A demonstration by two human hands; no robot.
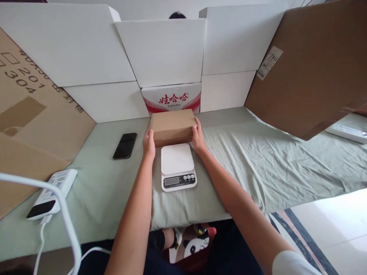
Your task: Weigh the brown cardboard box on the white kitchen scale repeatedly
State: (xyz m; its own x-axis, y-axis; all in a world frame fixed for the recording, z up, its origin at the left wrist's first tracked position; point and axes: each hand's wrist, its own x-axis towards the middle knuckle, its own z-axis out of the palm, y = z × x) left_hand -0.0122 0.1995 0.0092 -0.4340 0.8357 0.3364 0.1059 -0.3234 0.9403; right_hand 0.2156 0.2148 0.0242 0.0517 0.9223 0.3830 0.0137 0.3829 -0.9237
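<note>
Between my two hands is a plain brown cardboard box (pixel 173 122), gripped at its left and right ends. My left hand (pixel 149 144) wraps the left end with the thumb on the near side. My right hand (pixel 198 136) holds the right end the same way. Just in front of the box, nearer to me, lies a white kitchen scale (pixel 177 159) with a bare platform, a small display and several round buttons. I cannot tell whether the box rests on the cloth or is slightly lifted.
A black phone (pixel 125 146) lies left of my left hand. Farther left are a white power bank (pixel 53 194) and a white cable (pixel 64 214). White boxes (pixel 166 53) stack along the back, with large cardboard cartons (pixel 309 68) at both sides. Green cloth (pixel 237 152) covers the table.
</note>
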